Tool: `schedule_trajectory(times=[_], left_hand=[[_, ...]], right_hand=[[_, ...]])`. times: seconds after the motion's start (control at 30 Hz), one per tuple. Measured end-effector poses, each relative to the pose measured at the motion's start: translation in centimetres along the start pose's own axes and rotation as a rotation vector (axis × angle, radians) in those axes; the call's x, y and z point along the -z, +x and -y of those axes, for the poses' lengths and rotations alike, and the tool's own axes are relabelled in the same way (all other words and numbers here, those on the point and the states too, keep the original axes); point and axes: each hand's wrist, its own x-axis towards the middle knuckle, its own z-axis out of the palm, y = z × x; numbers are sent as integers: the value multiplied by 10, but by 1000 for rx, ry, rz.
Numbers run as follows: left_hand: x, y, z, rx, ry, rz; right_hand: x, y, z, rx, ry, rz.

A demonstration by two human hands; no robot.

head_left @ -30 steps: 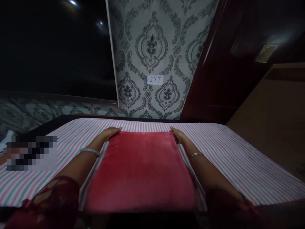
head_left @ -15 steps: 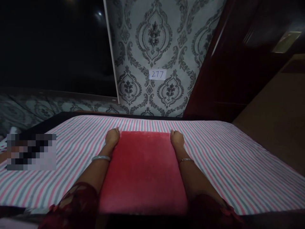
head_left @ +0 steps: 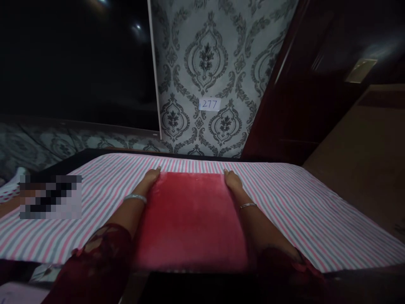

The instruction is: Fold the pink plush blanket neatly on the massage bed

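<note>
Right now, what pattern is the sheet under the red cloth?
Pink, grey and white stripes on the sheet, seen in the head view around the red cloth.

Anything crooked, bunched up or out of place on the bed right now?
Nothing stands out. The red cloth lies flat and square on the striped sheet, its far edge straight, with the left hand and right hand at its far corners. The sheet looks smooth too.

Both arms stretched forward, left hand [head_left: 151, 176], right hand [head_left: 233, 180], fingers seemingly flat
</note>
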Motion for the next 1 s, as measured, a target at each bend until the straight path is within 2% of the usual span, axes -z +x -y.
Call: schedule_trajectory(times=[0.07, 0.13, 0.2, 0.27, 0.37, 0.43, 0.53, 0.67, 0.77, 0.9, 1.0], left_hand=[[8, -9, -12, -30, 50, 2], [7, -27, -27, -128, 95, -21], [-5, -50, -41, -299, 113, -25], [-23, -72, -48, -491, 144, 18], [-48, -88, -46, -632, 237, 88], [-56, -89, -41, -630, 273, 99], [-57, -86, -37, -639, 291, 80], [-50, -86, -40, -626, 296, 69], [-41, -86, -37, -586, 338, 59], [-29, -73, -16, -507, 394, 73], [-25, -60, 9, -440, 299, 103]], right_hand=[[5, -11, 12, 53, -17, -41], [2, -28, 27, 169, -48, -81], [-10, -46, 41, 349, -100, -82], [-27, -60, 49, 495, -153, -61], [-51, -69, 47, 532, -180, -49], [-60, -68, 42, 526, -178, -57], [-62, -65, 39, 527, -163, -58], [-55, -64, 40, 530, -153, -44], [-44, -59, 29, 501, -183, -44], [-32, -49, -3, 366, -172, -50], [-30, -40, -19, 294, -22, -13]])
